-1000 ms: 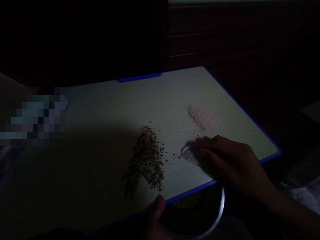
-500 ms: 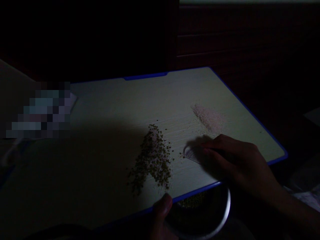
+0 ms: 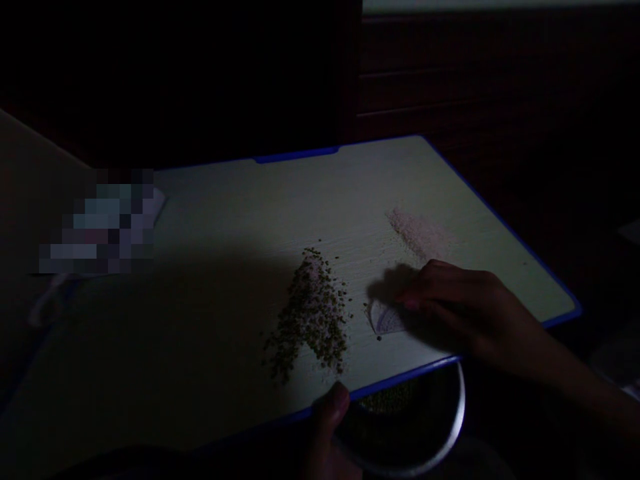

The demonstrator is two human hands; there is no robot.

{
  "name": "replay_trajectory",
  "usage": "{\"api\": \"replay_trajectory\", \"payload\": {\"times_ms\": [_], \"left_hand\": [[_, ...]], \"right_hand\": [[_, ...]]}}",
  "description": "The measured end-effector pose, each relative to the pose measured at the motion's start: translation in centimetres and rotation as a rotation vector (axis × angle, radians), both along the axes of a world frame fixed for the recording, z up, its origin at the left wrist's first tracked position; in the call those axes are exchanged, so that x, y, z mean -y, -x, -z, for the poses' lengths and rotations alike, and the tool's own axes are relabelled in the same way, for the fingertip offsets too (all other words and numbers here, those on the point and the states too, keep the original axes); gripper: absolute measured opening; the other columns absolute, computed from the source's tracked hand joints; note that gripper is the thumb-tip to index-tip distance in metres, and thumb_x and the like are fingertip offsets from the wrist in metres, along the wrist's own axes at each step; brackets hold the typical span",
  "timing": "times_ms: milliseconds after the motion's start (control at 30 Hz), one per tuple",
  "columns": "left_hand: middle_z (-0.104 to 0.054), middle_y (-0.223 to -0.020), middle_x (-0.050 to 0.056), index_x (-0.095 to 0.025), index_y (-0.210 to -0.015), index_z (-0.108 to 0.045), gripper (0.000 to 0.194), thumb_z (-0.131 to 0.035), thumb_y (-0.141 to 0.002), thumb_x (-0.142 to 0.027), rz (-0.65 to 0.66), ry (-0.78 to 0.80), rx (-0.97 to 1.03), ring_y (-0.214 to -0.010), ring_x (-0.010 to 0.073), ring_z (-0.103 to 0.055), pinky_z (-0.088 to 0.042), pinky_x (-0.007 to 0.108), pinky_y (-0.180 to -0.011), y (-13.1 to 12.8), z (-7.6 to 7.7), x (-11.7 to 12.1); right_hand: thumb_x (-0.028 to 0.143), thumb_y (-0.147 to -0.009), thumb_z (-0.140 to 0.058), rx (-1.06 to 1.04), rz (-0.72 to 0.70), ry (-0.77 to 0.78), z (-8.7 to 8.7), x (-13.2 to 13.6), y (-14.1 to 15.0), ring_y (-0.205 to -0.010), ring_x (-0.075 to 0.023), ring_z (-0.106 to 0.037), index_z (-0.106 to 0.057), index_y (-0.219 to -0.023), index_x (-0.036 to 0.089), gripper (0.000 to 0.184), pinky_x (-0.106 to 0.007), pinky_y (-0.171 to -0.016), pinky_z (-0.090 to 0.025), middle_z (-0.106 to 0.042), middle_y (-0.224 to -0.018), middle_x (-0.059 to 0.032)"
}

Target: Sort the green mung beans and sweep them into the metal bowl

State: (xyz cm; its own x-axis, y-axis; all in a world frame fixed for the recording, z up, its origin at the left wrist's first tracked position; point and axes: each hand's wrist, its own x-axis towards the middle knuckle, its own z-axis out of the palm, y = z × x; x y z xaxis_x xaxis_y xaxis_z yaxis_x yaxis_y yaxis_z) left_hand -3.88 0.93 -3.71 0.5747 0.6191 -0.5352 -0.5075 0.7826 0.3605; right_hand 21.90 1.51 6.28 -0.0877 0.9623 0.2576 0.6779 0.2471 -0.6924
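My right hand pinches a clear plastic protractor with printed scale marks, its curved end against a pale cutting board with a blue rim. A single green bean lies just beside the protractor's lower corner. Left of it is a pile of green mung beans mixed with whitish grains. Beyond my right hand lies a heap of pale rice-like grains. My left hand has its thumb over the board's front edge; its other fingers are hidden below. Under that edge sits a metal bowl with green beans inside.
A blurred-out pale item with a strap lies at the board's left side. Dark wooden panels stand behind the board. The light is dim, and shadow covers the board's left part.
The protractor has come slightly nearer the front edge, with its printed scale now more visible. A bean shows at its lower corner. The whole view has shifted a little; my left thumb stays on the edge.
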Motion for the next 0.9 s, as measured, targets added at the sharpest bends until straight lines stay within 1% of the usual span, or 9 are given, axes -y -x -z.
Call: {"api": "replay_trajectory", "payload": {"times_ms": [67, 133, 200, 300, 433, 533, 633, 767, 900], "left_hand": [[-0.084, -0.115, 0.005, -0.025, -0.100, -0.081, 0.018, -0.069, -0.096, -0.037, -0.001, -0.012, -0.013, -0.125, 0.0332, -0.071, -0.052, 0.054, -0.111, -0.1, 0.0, 0.0], [-0.086, -0.107, 0.005, -0.027, -0.096, -0.082, 0.018, -0.066, -0.095, -0.036, 0.003, -0.020, -0.024, -0.128, 0.0356, -0.069, -0.050, 0.053, -0.113, -0.1, 0.0, 0.1], [-0.087, -0.099, 0.004, -0.032, -0.091, -0.085, 0.023, -0.062, -0.095, -0.036, 0.012, -0.024, -0.033, -0.134, 0.0378, -0.065, -0.049, 0.050, -0.114, -0.2, 0.2, 0.3], [-0.088, -0.098, 0.003, -0.033, -0.088, -0.086, 0.027, -0.060, -0.094, -0.038, 0.023, -0.029, -0.043, -0.137, 0.0380, -0.063, -0.048, 0.048, -0.115, -0.3, 0.5, 0.5], [-0.088, -0.099, 0.002, -0.031, -0.088, -0.085, 0.022, -0.064, -0.093, -0.035, 0.023, -0.047, -0.053, -0.132, 0.0385, -0.067, -0.050, 0.046, -0.113, -0.3, 0.6, 0.4], [-0.083, -0.121, 0.006, -0.027, -0.111, -0.081, 0.024, -0.067, -0.095, -0.038, 0.014, -0.070, -0.065, -0.127, 0.0374, -0.069, -0.054, 0.052, -0.108, -0.4, 0.1, 0.3], [-0.070, -0.140, 0.010, -0.024, -0.129, -0.070, 0.035, -0.067, -0.099, -0.043, -0.008, -0.098, -0.081, -0.119, 0.0309, -0.069, -0.059, 0.052, -0.099, -0.7, -0.5, 0.2], [-0.067, -0.139, 0.009, -0.025, -0.128, -0.069, 0.033, -0.067, -0.099, -0.041, -0.036, -0.111, -0.092, -0.115, 0.0294, -0.068, -0.061, 0.048, -0.094, -1.0, -0.7, 0.1], [-0.068, -0.139, 0.007, -0.027, -0.125, -0.071, 0.030, -0.067, -0.099, -0.042, -0.039, -0.107, -0.096, -0.116, 0.0304, -0.068, -0.060, 0.047, -0.094, -0.8, -0.2, 0.2]], "right_hand": [[0.016, -0.105, -0.056, -0.008, 0.011, 0.010, 0.1, 0.3, 0.1, -0.093, -0.0157, -0.070, -0.074, -0.110, 0.022, 0.020, -0.028, -0.080, -0.055, -0.077, -0.100, -0.0037], [0.016, -0.105, -0.055, -0.005, 0.011, 0.010, 0.1, 0.5, 0.2, -0.092, -0.0166, -0.069, -0.073, -0.111, 0.022, 0.020, -0.030, -0.078, -0.055, -0.076, -0.098, -0.0043], [0.016, -0.105, -0.054, -0.002, -0.033, 0.000, 0.1, 0.7, 0.4, -0.090, -0.0177, -0.068, -0.073, -0.112, 0.022, 0.021, -0.031, -0.076, -0.054, -0.075, -0.095, -0.0043], [0.015, -0.105, -0.054, -0.001, -0.088, -0.016, -0.2, 1.0, 0.6, -0.088, -0.0176, -0.067, -0.074, -0.112, 0.022, 0.022, -0.030, -0.073, -0.054, -0.074, -0.092, -0.0041], [0.015, -0.103, -0.058, 0.014, 0.024, -0.049, -0.2, 1.0, 1.6, -0.084, -0.0165, -0.068, -0.075, -0.110, 0.022, 0.019, -0.028, -0.071, -0.055, -0.076, -0.091, -0.0042], [0.014, -0.101, -0.059, 0.044, 0.114, -0.105, 0.3, 1.1, 2.5, -0.077, -0.0169, -0.069, -0.075, -0.111, 0.022, 0.021, -0.028, -0.067, -0.056, -0.076, -0.085, -0.0038], [0.019, -0.101, -0.060, 0.077, 0.238, -0.100, 0.7, 1.4, 2.6, -0.078, -0.0201, -0.073, -0.076, -0.109, 0.023, 0.019, -0.032, -0.067, -0.058, -0.077, -0.087, -0.0056], [0.025, -0.100, -0.062, 0.096, 0.381, -0.048, 0.8, 2.0, 1.5, -0.077, -0.0240, -0.075, -0.075, -0.110, 0.026, 0.016, -0.037, -0.066, -0.060, -0.079, -0.090, -0.0076], [0.024, -0.100, -0.063, 0.089, 0.394, -0.051, 0.3, 1.9, 1.4, -0.077, -0.0232, -0.076, -0.075, -0.108, 0.026, 0.015, -0.036, -0.066, -0.060, -0.080, -0.092, -0.0065]]}}
